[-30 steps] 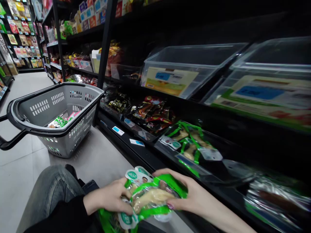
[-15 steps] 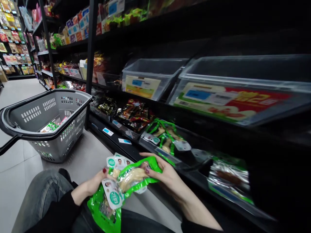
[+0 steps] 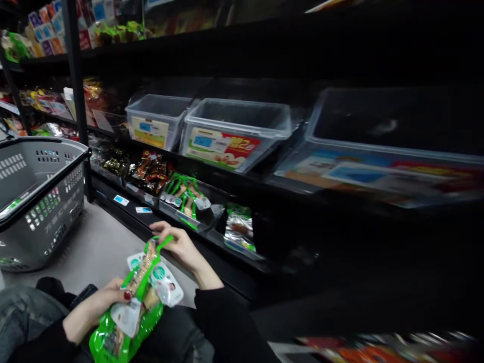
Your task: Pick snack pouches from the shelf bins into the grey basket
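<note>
Several green-edged, see-through snack packets (image 3: pixel 145 320) overlap above my lap, with pale food inside and white tags bearing green circles. My left hand (image 3: pixel 99 302) is closed on their left side, thumb pressed on the front near a white tag (image 3: pixel 126 316). At the top, my right hand (image 3: pixel 182 248) pinches the green edge of a packet between thumb and fingers. Just beyond my right hand, similar green packets (image 3: pixel 189 201) lie in a clear bin on the bottom shelf. The backs of the held packets are hidden.
A grey shopping basket (image 3: pixel 62 214) stands on the floor at left. Clear plastic bins (image 3: pixel 238 121) with printed labels line the middle shelf. A silver packet (image 3: pixel 239 227) stands on the bottom shelf. A black shelf post (image 3: pixel 75 80) rises behind the basket.
The view has swung right, so the basket sits farther left. The packets have turned more upright, and my right hand has moved from a packet's right end to its top edge.
</note>
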The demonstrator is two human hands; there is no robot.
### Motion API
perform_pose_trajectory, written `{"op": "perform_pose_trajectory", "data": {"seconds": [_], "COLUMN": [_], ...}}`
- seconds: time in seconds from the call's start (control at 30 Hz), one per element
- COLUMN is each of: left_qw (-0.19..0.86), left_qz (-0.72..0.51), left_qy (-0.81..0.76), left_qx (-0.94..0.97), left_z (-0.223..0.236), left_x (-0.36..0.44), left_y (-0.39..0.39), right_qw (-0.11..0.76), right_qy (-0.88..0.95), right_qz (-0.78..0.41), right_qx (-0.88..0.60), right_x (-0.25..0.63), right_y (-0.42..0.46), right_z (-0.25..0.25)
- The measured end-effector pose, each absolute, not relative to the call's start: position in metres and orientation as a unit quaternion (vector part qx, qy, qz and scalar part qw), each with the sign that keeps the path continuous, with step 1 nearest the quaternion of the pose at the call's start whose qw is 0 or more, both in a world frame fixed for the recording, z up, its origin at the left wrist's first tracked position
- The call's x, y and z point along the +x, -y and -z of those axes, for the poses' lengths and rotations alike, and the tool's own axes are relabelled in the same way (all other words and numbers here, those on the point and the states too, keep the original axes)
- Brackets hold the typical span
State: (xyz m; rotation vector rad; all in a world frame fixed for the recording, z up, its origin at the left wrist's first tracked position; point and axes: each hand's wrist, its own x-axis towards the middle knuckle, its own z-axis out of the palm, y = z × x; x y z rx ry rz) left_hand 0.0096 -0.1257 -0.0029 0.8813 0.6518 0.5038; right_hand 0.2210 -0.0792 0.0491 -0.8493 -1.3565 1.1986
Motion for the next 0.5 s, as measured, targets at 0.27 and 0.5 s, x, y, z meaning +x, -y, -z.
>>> {"op": "perform_pose_trajectory", "data": {"seconds": [0.27,0.5], "left_qw": [0.519,0.489], "left_qz": [-0.333,-0.310], "left_qy": [-0.419,-0.410], "left_qx": [0.667,0.704], "left_z": [0.001,0.001], "left_x": [0.012,0.011], "left_y": [0.113,0.118], "right_qw": [0.552,0.485], "right_qy": [0.521,0.515], "right_qz": [-0.476,-0.527], "right_qx": [-0.444,-0.471], "right_x": [0.225,0.213], "right_y": [0.070,0.080], "right_z": [-0.036,-0.041]}}
